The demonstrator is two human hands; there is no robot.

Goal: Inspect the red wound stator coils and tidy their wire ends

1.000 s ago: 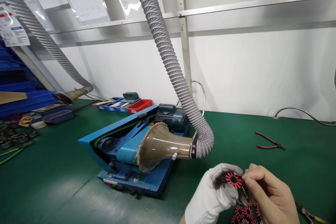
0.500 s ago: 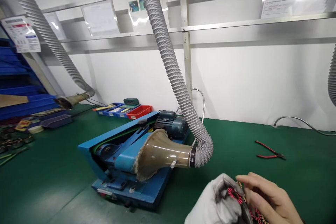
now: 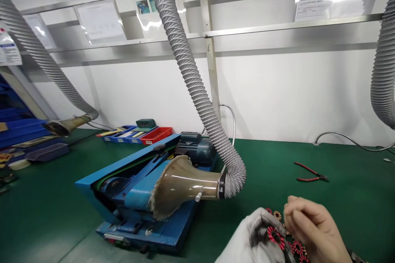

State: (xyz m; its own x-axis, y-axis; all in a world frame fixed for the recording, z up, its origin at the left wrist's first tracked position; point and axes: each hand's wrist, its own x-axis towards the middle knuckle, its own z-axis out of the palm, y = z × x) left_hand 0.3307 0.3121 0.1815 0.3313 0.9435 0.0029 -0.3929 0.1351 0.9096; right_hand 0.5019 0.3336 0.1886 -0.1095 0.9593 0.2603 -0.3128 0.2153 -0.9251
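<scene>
My left hand [image 3: 254, 240], in a white glove smudged grey, is at the bottom, its fingers curled round a red-and-black ringed piece [image 3: 275, 237]. Close beside it on the right is my bare right hand [image 3: 314, 228], its fingers bent together; whatever is between them is hidden. Several small red and tan ringed pieces [image 3: 298, 248] lie on the green table between and below the hands. Red-handled pliers [image 3: 311, 176] rest open on the table beyond my right hand.
A blue belt machine [image 3: 145, 197] with a brown suction funnel [image 3: 185, 187] and grey hose [image 3: 197, 86] stands left of the hands. Red [image 3: 157, 135] and blue trays sit at the wall. Another hose [image 3: 384, 70] hangs at the right.
The view has shifted, with the machine and pliers now further left. My right hand has drawn slightly away from the gloved hand and its fingers have closed; more ringed pieces show between the hands.
</scene>
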